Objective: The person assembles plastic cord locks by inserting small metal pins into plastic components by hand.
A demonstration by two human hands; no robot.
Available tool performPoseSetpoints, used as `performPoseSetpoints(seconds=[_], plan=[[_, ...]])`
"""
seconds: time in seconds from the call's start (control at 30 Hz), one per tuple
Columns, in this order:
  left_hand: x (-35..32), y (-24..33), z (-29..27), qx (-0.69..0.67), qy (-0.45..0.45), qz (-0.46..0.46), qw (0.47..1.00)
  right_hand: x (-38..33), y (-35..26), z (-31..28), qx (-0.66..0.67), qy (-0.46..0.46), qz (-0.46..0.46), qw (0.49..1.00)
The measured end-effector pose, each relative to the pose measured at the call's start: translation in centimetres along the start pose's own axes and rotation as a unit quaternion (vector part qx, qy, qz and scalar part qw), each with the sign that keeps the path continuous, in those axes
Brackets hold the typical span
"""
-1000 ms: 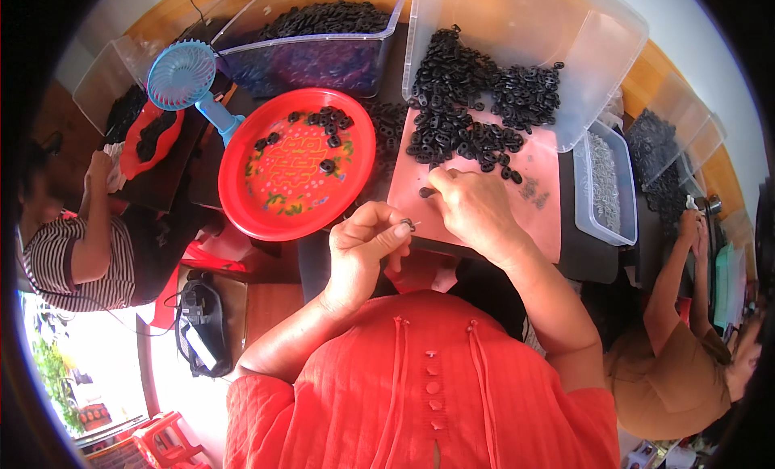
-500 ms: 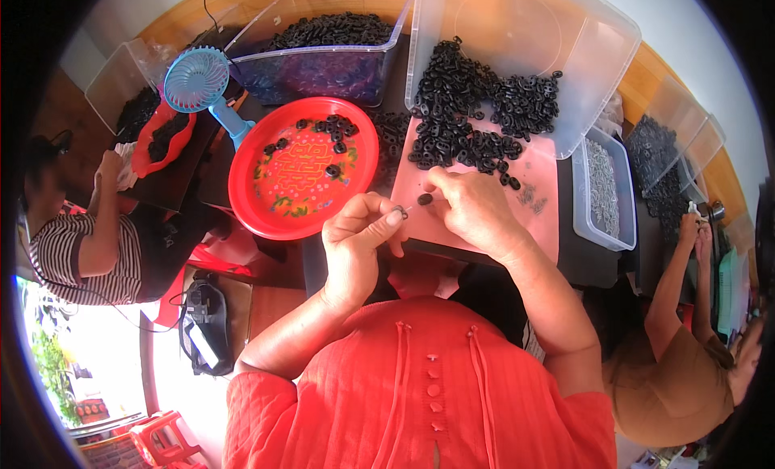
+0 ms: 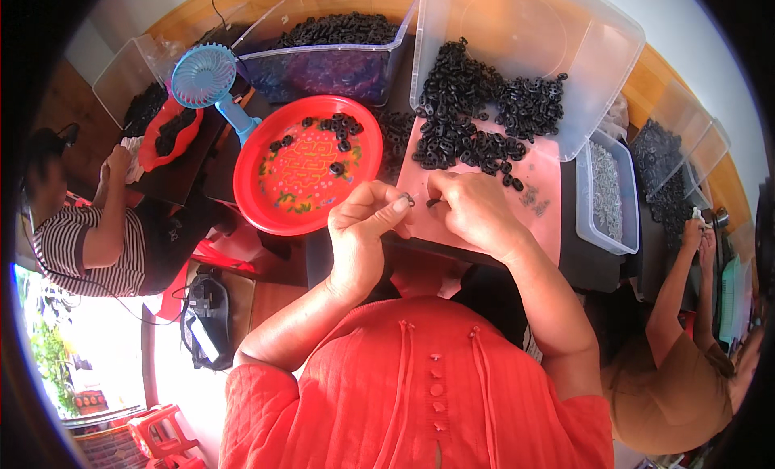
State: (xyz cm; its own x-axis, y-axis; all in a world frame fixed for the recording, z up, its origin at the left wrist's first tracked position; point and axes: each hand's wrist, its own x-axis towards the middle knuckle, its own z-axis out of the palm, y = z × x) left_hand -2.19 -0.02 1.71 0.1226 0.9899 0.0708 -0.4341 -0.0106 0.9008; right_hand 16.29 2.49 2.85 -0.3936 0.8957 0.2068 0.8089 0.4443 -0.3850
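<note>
My left hand (image 3: 359,235) is raised before the pink mat, thumb and forefinger pinched on a small metal piece (image 3: 409,200) whose exact shape is too small to make out. Close to its right, over the mat's front, my right hand (image 3: 476,211) has its fingers curled around a small black part (image 3: 433,203), mostly hidden by them. A heap of black oval parts with holes (image 3: 460,138) spills from a tipped clear bin (image 3: 525,25) onto the pink mat (image 3: 545,219). Small metal pieces (image 3: 531,199) lie loose to the right of my right hand.
A red basin (image 3: 250,182) with a few black parts stands at left, by a blue fan (image 3: 205,75). A clear tub (image 3: 628,241) of metal pieces is at right, a filled clear bin (image 3: 323,72) behind. Co-workers sit at left (image 3: 89,247) and right (image 3: 670,388).
My right fingers have closed over the black part that showed beside them. My left hand still pinches the metal piece, slightly farther right. The whole view has shifted a little.
</note>
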Motion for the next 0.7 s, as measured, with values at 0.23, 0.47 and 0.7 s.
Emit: performPoseSetpoints(seconds=[0.23,0.47,0.7], plan=[[0.0,-0.8,-0.1,0.006,-0.020,-0.020,1.000,-1.2,0.2,0.6,0.029,0.073,-0.008,0.997],[0.3,-1.5,0.3,0.031,-0.048,-0.051,0.997,-3.7,1.3,1.0,0.494,0.100,0.115,0.856],[0.6,-2.2,1.2,0.078,-0.055,-0.062,0.993,-5.0,0.6,-0.4,0.550,0.090,0.211,0.803]])
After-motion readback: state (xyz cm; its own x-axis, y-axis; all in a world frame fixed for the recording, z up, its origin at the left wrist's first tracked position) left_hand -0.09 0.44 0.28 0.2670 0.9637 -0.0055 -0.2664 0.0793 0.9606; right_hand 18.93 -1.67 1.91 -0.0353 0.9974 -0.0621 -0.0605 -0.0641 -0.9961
